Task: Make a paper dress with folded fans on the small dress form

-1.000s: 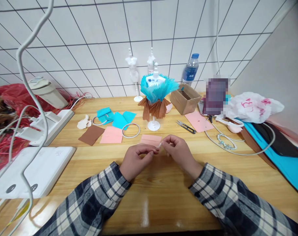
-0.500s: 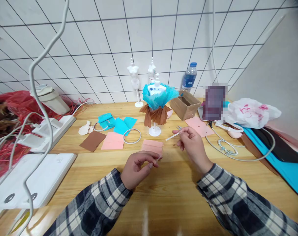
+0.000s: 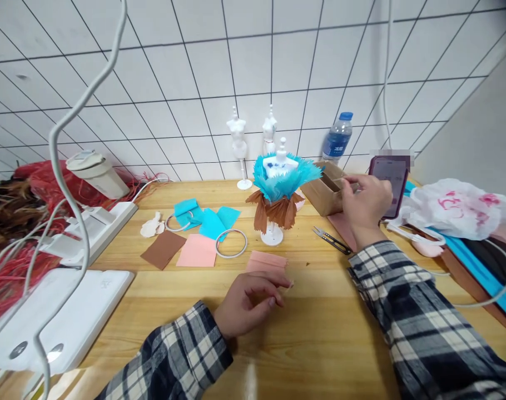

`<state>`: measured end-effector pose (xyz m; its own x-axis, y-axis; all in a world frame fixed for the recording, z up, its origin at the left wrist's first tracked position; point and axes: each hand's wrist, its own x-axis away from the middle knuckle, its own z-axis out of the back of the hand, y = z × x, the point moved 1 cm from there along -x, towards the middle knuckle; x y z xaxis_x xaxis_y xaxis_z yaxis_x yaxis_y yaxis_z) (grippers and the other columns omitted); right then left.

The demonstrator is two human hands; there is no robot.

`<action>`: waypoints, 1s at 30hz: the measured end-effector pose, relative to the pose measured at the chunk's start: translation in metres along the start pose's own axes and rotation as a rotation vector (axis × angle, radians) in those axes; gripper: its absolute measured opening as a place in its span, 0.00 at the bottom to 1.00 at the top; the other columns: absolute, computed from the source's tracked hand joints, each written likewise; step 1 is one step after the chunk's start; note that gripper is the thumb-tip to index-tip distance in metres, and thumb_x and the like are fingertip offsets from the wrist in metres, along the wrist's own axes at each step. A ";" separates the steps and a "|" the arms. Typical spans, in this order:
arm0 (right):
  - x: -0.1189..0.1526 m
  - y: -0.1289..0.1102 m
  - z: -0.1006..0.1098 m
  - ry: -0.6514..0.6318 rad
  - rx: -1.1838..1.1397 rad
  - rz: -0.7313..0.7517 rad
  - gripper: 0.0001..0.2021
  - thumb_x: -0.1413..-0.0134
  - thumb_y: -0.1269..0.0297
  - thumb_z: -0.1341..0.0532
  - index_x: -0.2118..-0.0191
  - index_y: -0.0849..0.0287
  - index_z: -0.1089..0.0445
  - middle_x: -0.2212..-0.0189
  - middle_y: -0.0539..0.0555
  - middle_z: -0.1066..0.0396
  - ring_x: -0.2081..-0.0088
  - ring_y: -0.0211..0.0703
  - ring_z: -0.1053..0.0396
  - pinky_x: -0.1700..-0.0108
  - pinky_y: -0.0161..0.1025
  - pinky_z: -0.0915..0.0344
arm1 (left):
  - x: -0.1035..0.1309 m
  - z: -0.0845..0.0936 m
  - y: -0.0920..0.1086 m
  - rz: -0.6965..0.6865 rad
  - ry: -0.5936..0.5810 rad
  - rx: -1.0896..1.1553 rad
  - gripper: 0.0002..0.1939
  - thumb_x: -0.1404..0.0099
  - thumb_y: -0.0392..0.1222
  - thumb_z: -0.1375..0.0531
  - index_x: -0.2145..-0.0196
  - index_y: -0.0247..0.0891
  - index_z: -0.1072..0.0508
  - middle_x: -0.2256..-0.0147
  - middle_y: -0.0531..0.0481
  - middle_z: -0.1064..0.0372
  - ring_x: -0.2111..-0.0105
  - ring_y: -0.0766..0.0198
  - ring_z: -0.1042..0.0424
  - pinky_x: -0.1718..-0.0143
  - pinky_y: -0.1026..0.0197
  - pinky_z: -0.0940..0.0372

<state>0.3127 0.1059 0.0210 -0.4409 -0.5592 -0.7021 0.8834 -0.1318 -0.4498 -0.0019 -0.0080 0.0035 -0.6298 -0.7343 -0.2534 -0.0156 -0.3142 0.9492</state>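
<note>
Currently my left hand (image 3: 248, 305), fingers parted, has a pale scrap (image 3: 292, 284) at one fingertip, beside pink paper (image 3: 266, 262) at 12 o'clock. Right hand (image 3: 367, 205), grip indeterminable, nears the box (image 3: 328, 205) at 1 o'clock; best kept clear of its rim.

"What is pictured on the counter (image 3: 311, 339)?"

"A dress form (image 3: 280, 191) in turquoise and brown pleats stands on pale, glossy wood, a cardboard box (image 3: 323, 195) at its side and open-bladed snips (image 3: 333, 241) nearby."

"And the paper?"

"A brown sheet (image 3: 163, 250) and a flat pink sheet (image 3: 197, 251) lie beside turquoise pieces (image 3: 214, 223), with a metal ring (image 3: 231, 256) next to the pink. A creased pink sheet (image 3: 267, 261) lies nearer the front."

"At the edge?"

"A white power strip (image 3: 111, 225), behind a white slab (image 3: 65, 311)."
</note>
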 end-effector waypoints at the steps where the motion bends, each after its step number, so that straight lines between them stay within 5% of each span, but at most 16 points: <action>1: 0.002 0.003 -0.003 -0.025 0.002 0.004 0.11 0.42 0.60 0.42 0.62 0.57 0.23 0.63 0.60 0.25 0.58 0.54 0.36 0.54 0.50 0.44 | 0.000 0.001 -0.001 0.009 0.009 0.009 0.11 0.36 0.42 0.41 0.71 0.36 0.21 0.58 0.38 0.23 0.56 0.54 0.24 0.54 0.55 0.31; 7: 0.010 0.010 -0.009 -0.058 0.033 0.040 0.23 0.40 0.68 0.50 0.42 0.58 0.32 0.60 0.61 0.24 0.60 0.52 0.36 0.56 0.49 0.45 | 0.001 0.007 -0.008 0.076 0.058 0.066 0.12 0.36 0.46 0.40 0.71 0.36 0.22 0.57 0.38 0.23 0.55 0.53 0.25 0.54 0.55 0.31; 11: 0.013 0.010 -0.007 -0.085 0.034 0.091 0.23 0.42 0.70 0.50 0.44 0.57 0.30 0.55 0.60 0.25 0.58 0.53 0.36 0.55 0.49 0.44 | 0.002 0.009 -0.011 0.090 0.065 0.076 0.13 0.37 0.48 0.39 0.72 0.36 0.22 0.58 0.38 0.23 0.55 0.53 0.25 0.53 0.55 0.32; 16: 0.052 -0.015 0.028 0.123 -0.139 0.106 0.18 0.44 0.69 0.48 0.49 0.61 0.30 0.54 0.62 0.29 0.52 0.55 0.35 0.49 0.52 0.43 | 0.005 0.011 -0.014 0.071 0.039 0.084 0.12 0.36 0.46 0.39 0.71 0.36 0.22 0.56 0.37 0.24 0.53 0.52 0.25 0.51 0.55 0.34; 18: 0.082 -0.033 0.050 -0.030 -0.338 0.251 0.13 0.43 0.69 0.47 0.55 0.57 0.29 0.62 0.58 0.27 0.58 0.51 0.32 0.52 0.50 0.39 | 0.007 0.011 -0.014 0.072 0.028 0.101 0.12 0.36 0.45 0.39 0.71 0.36 0.22 0.55 0.37 0.24 0.53 0.53 0.25 0.51 0.55 0.34; 21: 0.123 -0.059 0.076 -0.481 -0.601 0.405 0.15 0.42 0.69 0.45 0.50 0.53 0.30 0.57 0.55 0.26 0.55 0.49 0.30 0.52 0.48 0.36 | 0.007 0.009 -0.014 0.089 -0.011 0.138 0.11 0.36 0.43 0.39 0.71 0.35 0.22 0.55 0.38 0.24 0.53 0.54 0.26 0.50 0.56 0.35; 23: 0.138 -0.068 0.086 -0.655 -0.698 0.457 0.15 0.42 0.69 0.42 0.51 0.50 0.28 0.56 0.53 0.25 0.55 0.47 0.30 0.53 0.47 0.35 | 0.006 0.008 -0.013 0.093 -0.040 0.170 0.10 0.36 0.43 0.39 0.72 0.35 0.22 0.55 0.38 0.24 0.53 0.54 0.26 0.50 0.56 0.35; 30: 0.133 -0.066 0.084 -0.730 -0.868 0.443 0.04 0.42 0.64 0.36 0.63 0.50 0.23 0.65 0.50 0.21 0.63 0.41 0.27 0.59 0.42 0.34 | 0.008 0.006 -0.010 0.085 -0.068 0.199 0.11 0.36 0.44 0.39 0.72 0.35 0.22 0.54 0.37 0.24 0.52 0.53 0.26 0.50 0.55 0.35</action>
<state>0.2088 -0.0288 0.0040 0.3119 -0.7825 -0.5388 0.4113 0.6225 -0.6658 -0.0109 -0.0069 -0.0073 -0.6858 -0.7089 -0.1645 -0.1089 -0.1235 0.9864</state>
